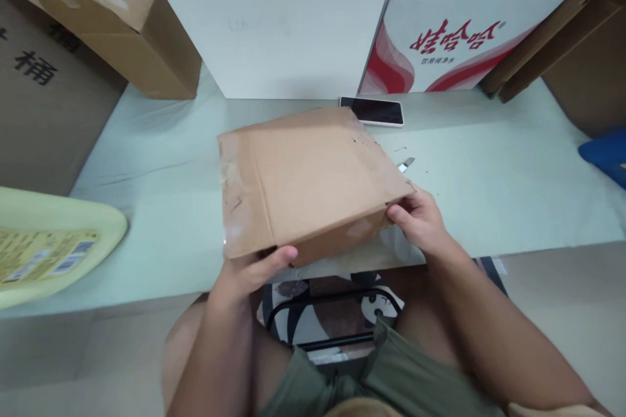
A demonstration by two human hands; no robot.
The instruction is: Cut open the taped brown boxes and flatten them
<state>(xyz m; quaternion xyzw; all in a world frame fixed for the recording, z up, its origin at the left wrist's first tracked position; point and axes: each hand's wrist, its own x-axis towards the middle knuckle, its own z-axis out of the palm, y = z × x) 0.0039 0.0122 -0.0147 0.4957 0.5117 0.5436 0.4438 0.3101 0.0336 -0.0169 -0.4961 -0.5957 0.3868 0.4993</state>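
A brown cardboard box (313,176) is held slightly tilted over the near part of the table, its broad face turned up. Clear tape and dark scuffs show along its left and right ends. My left hand (254,270) grips the near left corner, thumb on the near side and the other fingers hidden beneath. At the near right corner, my right hand (418,218) pinches the cardboard edge between thumb and fingers. Just beyond the right corner lies a small blade-like metal tool (405,165), partly covered by the box.
Behind the box rests a phone (376,111). White cartons (293,26) and a red-and-white printed carton (440,45) line the back. An open cardboard box (166,45) stands at back left. A pale yellow-green jug (59,241) is at left, a blue object (606,156) at right.
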